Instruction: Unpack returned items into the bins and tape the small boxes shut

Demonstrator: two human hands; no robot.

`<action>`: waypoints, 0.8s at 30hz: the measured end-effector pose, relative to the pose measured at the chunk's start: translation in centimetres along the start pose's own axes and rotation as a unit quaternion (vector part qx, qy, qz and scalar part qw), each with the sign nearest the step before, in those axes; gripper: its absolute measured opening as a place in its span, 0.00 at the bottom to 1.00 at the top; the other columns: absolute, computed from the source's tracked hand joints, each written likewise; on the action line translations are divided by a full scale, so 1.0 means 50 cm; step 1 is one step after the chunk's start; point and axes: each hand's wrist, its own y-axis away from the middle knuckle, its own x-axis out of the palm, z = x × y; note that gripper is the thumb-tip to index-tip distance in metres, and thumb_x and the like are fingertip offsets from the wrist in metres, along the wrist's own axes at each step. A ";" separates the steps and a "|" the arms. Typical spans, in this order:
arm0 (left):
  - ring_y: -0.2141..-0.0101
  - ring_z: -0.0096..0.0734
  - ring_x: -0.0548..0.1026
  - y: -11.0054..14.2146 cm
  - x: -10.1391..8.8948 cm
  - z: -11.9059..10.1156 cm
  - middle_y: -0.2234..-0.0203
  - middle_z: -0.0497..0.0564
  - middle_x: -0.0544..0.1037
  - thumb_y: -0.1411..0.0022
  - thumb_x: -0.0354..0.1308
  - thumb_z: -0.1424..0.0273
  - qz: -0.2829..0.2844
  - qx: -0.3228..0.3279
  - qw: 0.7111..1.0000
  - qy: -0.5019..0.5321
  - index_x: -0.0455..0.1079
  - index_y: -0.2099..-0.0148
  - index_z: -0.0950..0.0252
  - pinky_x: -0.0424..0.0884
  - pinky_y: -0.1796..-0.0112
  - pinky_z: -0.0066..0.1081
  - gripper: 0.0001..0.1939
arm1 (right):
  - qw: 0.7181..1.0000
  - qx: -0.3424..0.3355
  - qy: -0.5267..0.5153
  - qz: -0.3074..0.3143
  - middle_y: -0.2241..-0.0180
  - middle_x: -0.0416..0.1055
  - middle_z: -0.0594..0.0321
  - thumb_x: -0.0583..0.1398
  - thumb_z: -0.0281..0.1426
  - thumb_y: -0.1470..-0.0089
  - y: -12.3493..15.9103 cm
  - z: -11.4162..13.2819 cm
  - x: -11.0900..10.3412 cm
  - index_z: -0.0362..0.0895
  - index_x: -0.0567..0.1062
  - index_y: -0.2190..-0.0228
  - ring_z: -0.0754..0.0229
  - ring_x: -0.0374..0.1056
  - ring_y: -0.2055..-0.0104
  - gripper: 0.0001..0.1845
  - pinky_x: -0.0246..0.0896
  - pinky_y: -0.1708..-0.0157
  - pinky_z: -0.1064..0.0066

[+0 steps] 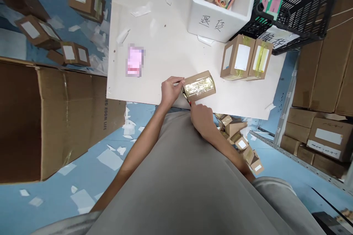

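Observation:
Near the front edge of the table lies a small cardboard box (199, 85) with shiny yellowish packing tape along its upper side. My left hand (170, 89) pinches the box's left end at the upper corner. That end looks partly opened, with a dark gap along it. Close to the lower left corner, my right hand (202, 117) is closed in a fist around a small tool, probably a cutter. Only a bit of red shows at its front; the fingers hide the rest. A blurred pink packet (135, 61) lies apart on the left.
Two taped boxes (242, 58) stand at the right. Behind them are a white foam bin (212, 27) with small packages and a black crate (306, 10). Paper scraps (142, 9) lie on the white table (171, 54). A large open carton (74, 117) stands left; small boxes (238, 135) litter the floor.

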 end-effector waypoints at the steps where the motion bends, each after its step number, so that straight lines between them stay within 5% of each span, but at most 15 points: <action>1: 0.48 0.45 0.87 0.000 -0.001 0.000 0.51 0.54 0.90 0.24 0.66 0.55 0.001 0.002 1.000 -0.002 0.89 0.51 0.58 0.83 0.41 0.46 0.15 | 1.000 -0.001 -0.001 0.010 0.50 0.85 0.38 0.46 0.22 0.23 0.005 -0.006 0.006 0.39 0.77 0.37 0.45 0.85 0.47 0.26 0.76 0.51 0.60; 10: 0.51 0.44 0.87 0.000 -0.004 -0.001 0.49 0.58 0.89 0.26 0.65 0.48 0.003 -0.005 1.000 -0.005 0.88 0.48 0.61 0.86 0.47 0.42 0.23 | 1.000 0.003 -0.023 -0.020 0.49 0.85 0.46 0.47 0.36 0.18 0.050 -0.100 0.001 0.47 0.75 0.34 0.45 0.83 0.49 0.24 0.71 0.55 0.63; 14: 0.51 0.45 0.87 -0.009 0.010 -0.007 0.51 0.58 0.89 0.27 0.66 0.50 0.013 0.002 1.000 0.002 0.88 0.50 0.62 0.86 0.48 0.42 0.21 | 0.993 -0.009 -0.072 -0.088 0.48 0.84 0.49 0.48 0.39 0.18 0.075 -0.137 -0.022 0.51 0.71 0.29 0.45 0.83 0.52 0.25 0.68 0.57 0.65; 19: 0.49 0.48 0.86 -0.027 0.012 -0.034 0.50 0.57 0.89 0.25 0.62 0.58 0.058 0.021 0.998 -0.025 0.87 0.48 0.61 0.85 0.45 0.45 0.17 | 0.932 0.079 -0.200 -0.293 0.41 0.81 0.42 0.42 0.41 0.18 -0.015 -0.235 -0.001 0.44 0.71 0.29 0.42 0.80 0.48 0.31 0.70 0.52 0.62; 24: 0.34 0.53 0.78 0.001 0.052 -0.105 0.38 0.58 0.83 0.20 0.56 0.63 0.060 0.121 0.982 -0.131 0.82 0.39 0.59 0.75 0.31 0.57 0.16 | 0.915 0.092 -0.272 -0.284 0.45 0.84 0.42 0.43 0.42 0.18 -0.103 -0.285 0.072 0.42 0.74 0.36 0.38 0.80 0.47 0.28 0.72 0.48 0.58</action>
